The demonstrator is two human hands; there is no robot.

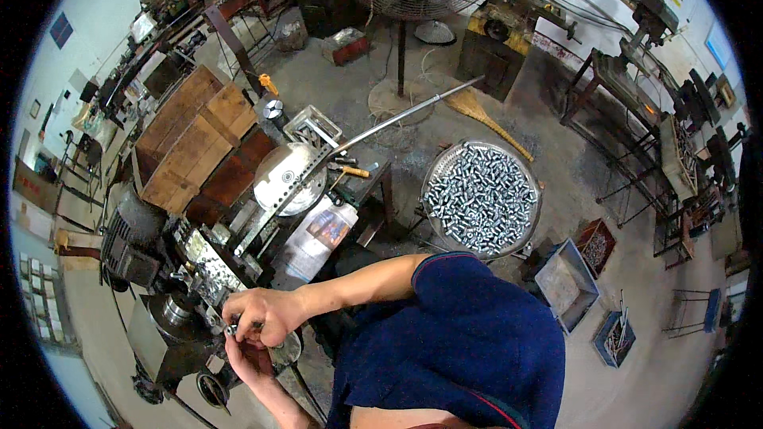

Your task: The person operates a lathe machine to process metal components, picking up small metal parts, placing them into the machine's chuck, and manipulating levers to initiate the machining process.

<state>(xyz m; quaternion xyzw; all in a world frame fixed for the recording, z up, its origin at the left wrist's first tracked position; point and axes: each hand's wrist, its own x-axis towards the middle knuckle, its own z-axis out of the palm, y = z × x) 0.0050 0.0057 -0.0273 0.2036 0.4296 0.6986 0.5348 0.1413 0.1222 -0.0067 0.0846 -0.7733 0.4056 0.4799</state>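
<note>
My right hand (266, 314) reaches across to the left with its fingers curled. Just below it, my left hand (249, 357) comes up from the lower edge, and the two hands touch. At their fingertips a small shiny metal part (231, 331) shows, pinched and mostly covered by the fingers. Close beside them is a machine with a round metal spindle (176, 309). Past my hands, a metal-topped bed (208, 260) of the machine holds small bright pieces.
A large round basin (430, 221) full of small cylindrical metal parts stands to the right. A long metal bar (405, 114) slants over a round plate (274, 183). Wooden boards (195, 139), a pedestal fan (401, 48), a broom (477, 109) and a grey-blue bin (566, 282) stand around.
</note>
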